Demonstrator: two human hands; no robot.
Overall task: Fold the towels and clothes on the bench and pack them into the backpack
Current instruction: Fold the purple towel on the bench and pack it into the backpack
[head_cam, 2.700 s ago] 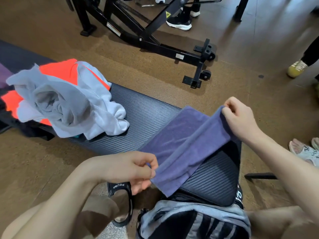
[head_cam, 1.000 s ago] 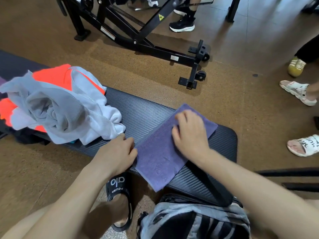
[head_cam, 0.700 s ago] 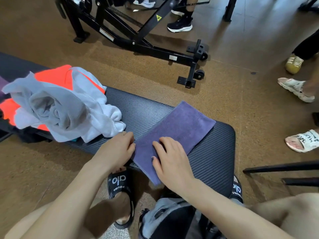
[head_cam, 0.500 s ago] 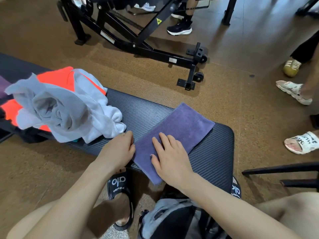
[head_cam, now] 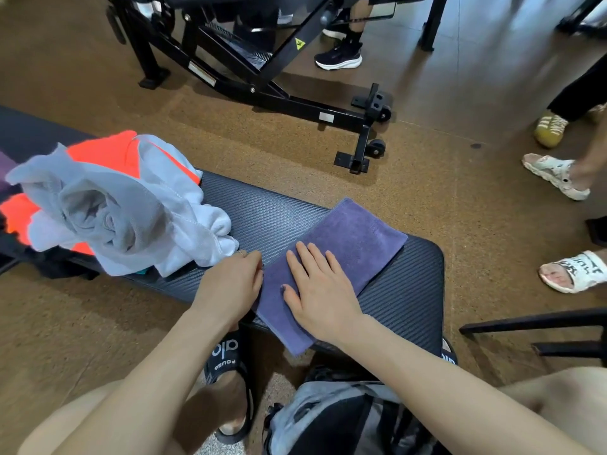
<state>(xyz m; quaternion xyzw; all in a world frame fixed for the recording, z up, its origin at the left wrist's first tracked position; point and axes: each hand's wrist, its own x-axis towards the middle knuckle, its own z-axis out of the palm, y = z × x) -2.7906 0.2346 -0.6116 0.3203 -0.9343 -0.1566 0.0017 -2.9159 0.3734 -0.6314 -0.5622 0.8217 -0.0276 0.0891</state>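
Floor (head_cam: 98, 323): brown, speckled. Black exercise machine frame (head_cam: 262, 90) stands beyond the table.

Table (head_cam: 410, 290): long black padded surface with ribbed texture, running from upper left to lower right.

Heap of clothes (head_cam: 124, 208): unfolded grey, white and orange garments bunched on the table's left part, well apart from the towel.

Backpack (head_cam: 328, 418): grey and black, on the floor just below the table's near edge, between the person's legs.

Purple towel (head_cam: 354, 244): folded into a flat rectangle on the table's right part, near corner hanging slightly past the table edge.

Right hand (head_cam: 322, 290): flat on the towel, fingers straight and spread, pressing down.

Left hand (head_cam: 233, 284): at the towel's left edge, fingers curled down; whether it pinches the edge cannot be told.

Black slide sandal (head_cam: 226, 356) on the person's foot, under the left forearm.
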